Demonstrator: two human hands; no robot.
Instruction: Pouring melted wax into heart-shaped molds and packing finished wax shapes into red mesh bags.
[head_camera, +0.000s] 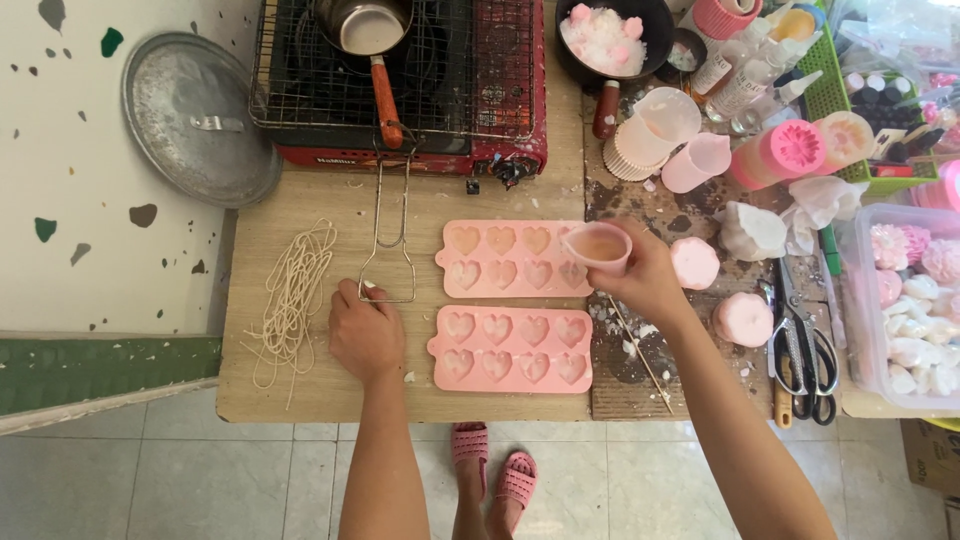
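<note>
The right hand (640, 283) grips a small cup (597, 246) of pink liquid tipped over the upper heart mould (512, 259), mid-pour, with unfilled cavities beside it calling for steady aim, while the left hand (365, 335) rests flat, holding nothing.

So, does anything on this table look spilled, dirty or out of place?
Yes. The cardboard sheet right of the heart moulds is stained dark and littered with white crumbs. A loose tangle of pale strings lies beside the left hand. The right hand holds a small cup level, with nothing spilling.
</note>
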